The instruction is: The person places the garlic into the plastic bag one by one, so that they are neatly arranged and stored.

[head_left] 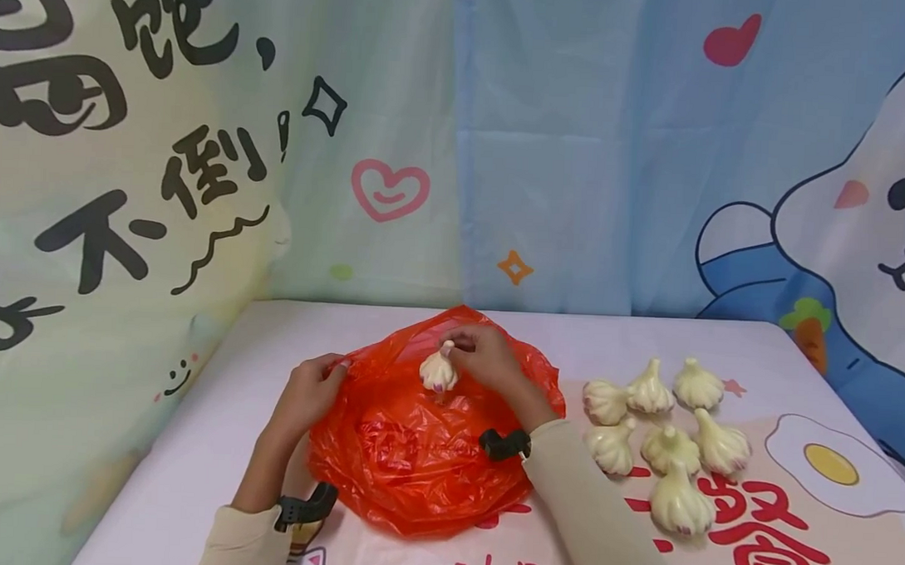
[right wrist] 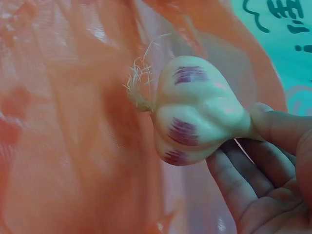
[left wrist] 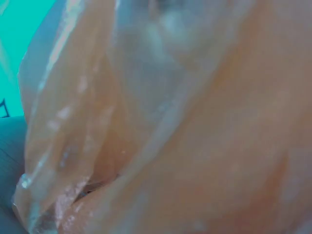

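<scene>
A red plastic bag (head_left: 416, 456) lies spread on the table, its mouth held up. My left hand (head_left: 315, 394) grips the bag's left rim; in the left wrist view the bag's film (left wrist: 204, 146) covers nearly everything. By its stem, my right hand (head_left: 483, 356) pinches a garlic bulb (head_left: 439, 370) over the bag. Close up in the right wrist view, that bulb (right wrist: 195, 112) shows purple streaks and stringy roots, and the thumb (right wrist: 282, 129) presses on the stem end. Whatever lies inside the bag is hidden.
Several garlic bulbs (head_left: 683, 500) sit grouped on the printed mat (head_left: 855, 546) right of the bag, beside my right forearm. The white table (head_left: 207, 440) ends at a printed curtain (head_left: 546, 178) behind.
</scene>
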Available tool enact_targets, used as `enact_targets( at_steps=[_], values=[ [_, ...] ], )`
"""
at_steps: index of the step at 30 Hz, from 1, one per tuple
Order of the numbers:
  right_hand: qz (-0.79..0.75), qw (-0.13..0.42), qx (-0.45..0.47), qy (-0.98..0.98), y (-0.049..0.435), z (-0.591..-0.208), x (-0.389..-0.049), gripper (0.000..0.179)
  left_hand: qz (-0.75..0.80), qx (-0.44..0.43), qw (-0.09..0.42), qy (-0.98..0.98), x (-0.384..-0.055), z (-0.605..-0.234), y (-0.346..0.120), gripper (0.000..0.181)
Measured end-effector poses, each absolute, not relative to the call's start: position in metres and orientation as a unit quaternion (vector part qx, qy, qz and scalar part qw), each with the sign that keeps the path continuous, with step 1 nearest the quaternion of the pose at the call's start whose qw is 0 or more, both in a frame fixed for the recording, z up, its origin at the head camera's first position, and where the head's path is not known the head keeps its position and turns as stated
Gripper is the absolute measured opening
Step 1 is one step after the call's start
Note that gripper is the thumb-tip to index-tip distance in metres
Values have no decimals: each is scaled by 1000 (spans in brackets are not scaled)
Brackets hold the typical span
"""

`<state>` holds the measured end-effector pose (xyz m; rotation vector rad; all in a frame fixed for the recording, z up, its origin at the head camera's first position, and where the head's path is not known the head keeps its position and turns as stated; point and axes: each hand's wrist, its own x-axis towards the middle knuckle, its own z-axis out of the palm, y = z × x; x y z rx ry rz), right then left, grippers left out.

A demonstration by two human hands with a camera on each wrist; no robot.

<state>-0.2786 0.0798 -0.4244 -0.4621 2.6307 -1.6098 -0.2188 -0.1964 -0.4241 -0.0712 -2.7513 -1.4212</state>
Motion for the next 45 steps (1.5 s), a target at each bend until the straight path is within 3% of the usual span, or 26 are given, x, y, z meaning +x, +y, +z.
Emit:
enact_targets(
  at_steps=[15,21,27,39,45],
  values=[
    [-511,-62,-92,853,58,-438,-289,24,-461,-28,23,-887,-217,-424,-191,30],
    [-501,-38,-68,862,58,-441,-288,35,-447,-39,33,-893,-218,-421,-191,30],
    [-495,-11,-60,867,54,-440,-285,34,-454,-32,29,-890,-217,-420,-192,29],
    [-490,-18,-89,867,55,-439,-286,14,-463,-23,28,-885,-217,-419,-197,32],
    [-465,-1,-77,882,57,-439,-285,31,-463,-27,30,-885,-218,-420,-199,32]
  ],
)
